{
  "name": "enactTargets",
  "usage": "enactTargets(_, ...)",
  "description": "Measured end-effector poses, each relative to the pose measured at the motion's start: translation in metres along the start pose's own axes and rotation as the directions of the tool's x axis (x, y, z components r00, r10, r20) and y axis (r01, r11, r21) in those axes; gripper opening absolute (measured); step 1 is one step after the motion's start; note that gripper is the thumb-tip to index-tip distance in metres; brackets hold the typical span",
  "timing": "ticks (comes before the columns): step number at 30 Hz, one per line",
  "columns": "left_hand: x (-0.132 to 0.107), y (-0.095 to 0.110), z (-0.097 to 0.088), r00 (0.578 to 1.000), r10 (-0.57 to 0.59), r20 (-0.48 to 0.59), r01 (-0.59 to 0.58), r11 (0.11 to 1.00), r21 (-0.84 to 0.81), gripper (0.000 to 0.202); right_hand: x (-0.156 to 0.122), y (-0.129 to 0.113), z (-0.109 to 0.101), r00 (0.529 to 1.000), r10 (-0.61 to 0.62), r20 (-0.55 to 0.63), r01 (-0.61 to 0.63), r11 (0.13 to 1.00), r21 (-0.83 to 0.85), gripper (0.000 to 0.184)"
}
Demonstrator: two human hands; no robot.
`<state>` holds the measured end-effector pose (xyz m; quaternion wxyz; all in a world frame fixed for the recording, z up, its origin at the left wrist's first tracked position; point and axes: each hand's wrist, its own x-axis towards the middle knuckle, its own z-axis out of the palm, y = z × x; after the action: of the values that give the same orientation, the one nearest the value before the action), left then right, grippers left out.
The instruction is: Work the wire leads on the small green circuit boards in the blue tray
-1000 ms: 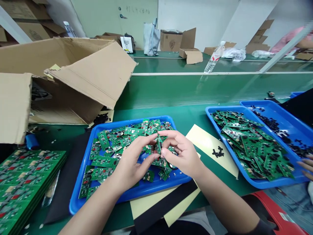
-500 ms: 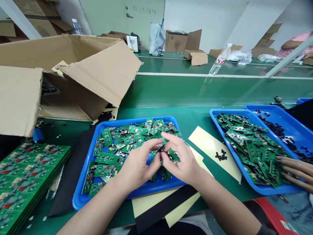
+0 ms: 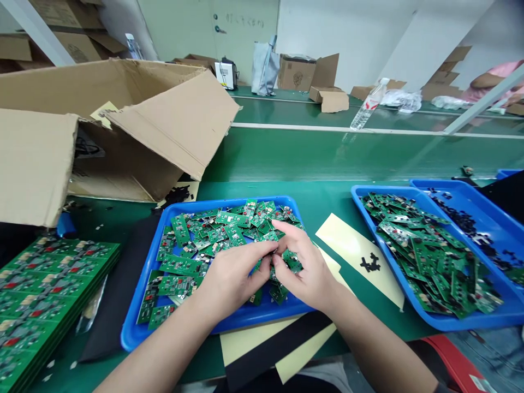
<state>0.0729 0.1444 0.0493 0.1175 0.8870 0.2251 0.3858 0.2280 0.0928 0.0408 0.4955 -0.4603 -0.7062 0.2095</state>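
Observation:
My left hand (image 3: 239, 273) and my right hand (image 3: 301, 267) meet fingertip to fingertip above a blue tray (image 3: 133, 322). Both are closed in a pinch on a small black piece, now almost wholly hidden by the fingers. Beneath them, the tray is filled with loose green circuit boards (image 3: 180, 266). Partly under the tray's near edge lie a black strip (image 3: 278, 349) and pale yellow backing paper (image 3: 241, 344). To the right, small black pieces (image 3: 370, 263) stick to another yellow sheet (image 3: 339, 234).
Stacked board panels (image 3: 53, 295) stand at the left, before a large open cardboard box (image 3: 172, 120). On the right are a second blue tray (image 3: 368, 191) heaped with boards and a third blue tray (image 3: 487, 210) with black bits. A water bottle (image 3: 368, 106) stands on the ledge.
My fingertips have closed tighter, covering the black piece that showed between them before. Another person's hand has left the right-hand tray of boards. The view has shifted slightly.

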Motion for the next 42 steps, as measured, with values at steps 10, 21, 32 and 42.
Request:
enactTargets(10, -0.006, 0.0, 0.001, 0.999, -0.006, 0.054, 0.011, 0.995, -0.095, 0.014, -0.002, 0.0, -0.003, 0.999, 0.015, 0.052, -0.012, 0.999, -0.049, 0.054)
enactTargets(21, -0.01, 0.0, 0.003, 0.978, 0.069, 0.195, -0.084, 0.994, 0.07, 0.021, -0.007, 0.001, 0.001, 0.993, 0.083, 0.088, -0.062, 0.973, -0.222, 0.049)
enactTargets(32, 0.003, 0.0, -0.012, 0.834, -0.542, -0.099, 0.431, 0.754, -0.496, 0.014, 0.004, 0.01, -0.024, 0.955, 0.297, 0.028, -0.296, 0.955, -0.011, 0.027)
enactTargets(42, 0.004, 0.002, -0.011, 0.831, -0.556, 0.008, 0.445, 0.656, -0.61, 0.014, 0.001, -0.004, -0.005, 0.905, 0.381, 0.188, -0.401, 0.912, 0.085, 0.017)
